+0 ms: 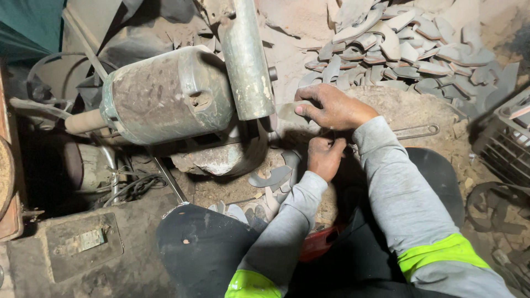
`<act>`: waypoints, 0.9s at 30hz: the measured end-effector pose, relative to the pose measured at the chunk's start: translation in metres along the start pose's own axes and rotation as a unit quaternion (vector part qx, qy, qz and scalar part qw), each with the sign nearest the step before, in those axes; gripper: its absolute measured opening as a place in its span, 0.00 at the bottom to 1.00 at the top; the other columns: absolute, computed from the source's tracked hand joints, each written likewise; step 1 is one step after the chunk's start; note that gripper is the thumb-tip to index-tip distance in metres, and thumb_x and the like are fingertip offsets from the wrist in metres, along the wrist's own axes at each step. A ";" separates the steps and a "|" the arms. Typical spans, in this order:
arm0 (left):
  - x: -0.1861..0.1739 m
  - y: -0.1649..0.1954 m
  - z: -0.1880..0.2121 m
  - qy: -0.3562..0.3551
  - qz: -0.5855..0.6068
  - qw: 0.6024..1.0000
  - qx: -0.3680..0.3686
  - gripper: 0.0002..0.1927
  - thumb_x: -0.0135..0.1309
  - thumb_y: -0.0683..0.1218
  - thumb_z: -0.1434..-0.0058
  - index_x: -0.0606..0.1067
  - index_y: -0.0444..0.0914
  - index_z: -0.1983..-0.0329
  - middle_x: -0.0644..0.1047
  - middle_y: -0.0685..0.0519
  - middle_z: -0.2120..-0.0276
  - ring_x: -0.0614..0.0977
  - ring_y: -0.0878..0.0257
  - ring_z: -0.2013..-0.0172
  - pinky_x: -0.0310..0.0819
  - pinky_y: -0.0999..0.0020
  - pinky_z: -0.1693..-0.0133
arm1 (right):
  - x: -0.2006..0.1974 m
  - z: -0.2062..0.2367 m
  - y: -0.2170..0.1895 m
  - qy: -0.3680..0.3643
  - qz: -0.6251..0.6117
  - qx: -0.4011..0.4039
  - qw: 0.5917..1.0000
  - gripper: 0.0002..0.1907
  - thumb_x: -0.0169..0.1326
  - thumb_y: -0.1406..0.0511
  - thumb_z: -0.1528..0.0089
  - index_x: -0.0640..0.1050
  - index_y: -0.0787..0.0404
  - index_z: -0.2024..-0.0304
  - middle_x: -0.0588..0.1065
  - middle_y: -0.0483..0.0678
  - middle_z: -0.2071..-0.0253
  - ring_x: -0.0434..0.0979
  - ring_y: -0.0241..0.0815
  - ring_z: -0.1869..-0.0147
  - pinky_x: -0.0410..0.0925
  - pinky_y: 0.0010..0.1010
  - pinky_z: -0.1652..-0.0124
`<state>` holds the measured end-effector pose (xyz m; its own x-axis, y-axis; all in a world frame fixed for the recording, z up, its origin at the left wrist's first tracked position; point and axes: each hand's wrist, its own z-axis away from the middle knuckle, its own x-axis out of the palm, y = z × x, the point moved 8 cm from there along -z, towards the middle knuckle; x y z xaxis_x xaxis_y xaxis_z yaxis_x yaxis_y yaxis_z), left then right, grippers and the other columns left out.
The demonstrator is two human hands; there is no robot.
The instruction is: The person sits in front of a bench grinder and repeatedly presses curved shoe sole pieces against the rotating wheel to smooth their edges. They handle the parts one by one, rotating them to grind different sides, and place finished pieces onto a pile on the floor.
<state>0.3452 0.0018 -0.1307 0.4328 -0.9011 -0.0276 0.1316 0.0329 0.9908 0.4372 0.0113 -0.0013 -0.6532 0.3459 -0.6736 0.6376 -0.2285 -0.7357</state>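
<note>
A flat curved blade blank (pixel 287 113) is pinned by the right hand (pixel 331 106), long axis running left toward the grinder (pixel 171 94). The left hand (pixel 324 156) is closed just below, nearer the body; what's pinched there can't be told. Finished blanks (pixel 408 49) are piled behind.

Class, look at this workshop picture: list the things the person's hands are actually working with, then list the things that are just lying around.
In use:
- right hand pressing a curved metal blade
- left hand below it
- grinding machine the blade is held against

Lying about:
- pile of grey blades
- loose blades by the knees
- spanner
- cables
- dark crate
</note>
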 end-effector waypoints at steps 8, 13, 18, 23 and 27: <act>-0.006 -0.001 -0.003 -0.004 -0.014 1.000 -0.001 0.18 0.54 0.48 0.39 0.77 0.29 0.77 0.77 0.48 0.83 0.76 0.64 0.81 0.68 0.65 0.75 | 0.004 -0.008 0.001 -0.005 -0.003 0.015 1.000 0.19 0.51 0.55 0.33 0.76 0.66 0.57 0.76 0.61 0.65 0.75 0.58 0.61 0.68 0.45 0.57; -0.016 -0.004 0.001 -0.050 0.026 0.998 -0.021 0.17 0.57 0.50 0.36 0.80 0.30 0.70 0.80 0.49 0.78 0.81 0.64 0.77 0.75 0.69 0.72 | 0.010 -0.009 0.008 0.011 0.002 0.020 1.000 0.20 0.51 0.55 0.31 0.73 0.68 0.55 0.75 0.62 0.62 0.73 0.59 0.59 0.68 0.45 0.55; -0.045 -0.004 0.013 -0.132 0.130 0.980 -0.075 0.14 0.56 0.49 0.35 0.81 0.35 0.53 0.83 0.50 0.64 0.83 0.63 0.70 0.77 0.72 0.68 | 0.015 -0.005 0.004 0.079 -0.015 -0.025 0.996 0.22 0.50 0.55 0.30 0.72 0.69 0.47 0.75 0.63 0.52 0.75 0.58 0.48 0.68 0.44 0.48; -0.123 0.021 0.031 0.076 -0.231 0.970 0.010 0.15 0.60 0.47 0.40 0.82 0.33 0.54 0.84 0.40 0.64 0.87 0.55 0.68 0.80 0.63 0.63 | 0.022 0.012 0.010 0.010 -0.088 0.037 0.995 0.27 0.55 0.55 0.32 0.69 0.69 0.41 0.74 0.61 0.46 0.73 0.51 0.42 0.66 0.42 0.44; -0.132 0.051 0.044 0.134 -0.297 0.941 0.088 0.15 0.60 0.46 0.39 0.82 0.36 0.51 0.83 0.39 0.63 0.86 0.50 0.64 0.80 0.59 0.59 | 0.015 0.030 0.002 -0.028 -0.105 0.043 0.993 0.22 0.56 0.57 0.36 0.78 0.64 0.45 0.80 0.54 0.50 0.77 0.44 0.47 0.68 0.36 0.45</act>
<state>0.2552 0.1034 -0.0707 0.5430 -0.5953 -0.5922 0.2811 -0.5357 0.7962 0.4168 -0.0114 -0.0148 -0.7912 0.3434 -0.5059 0.4497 -0.2338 -0.8620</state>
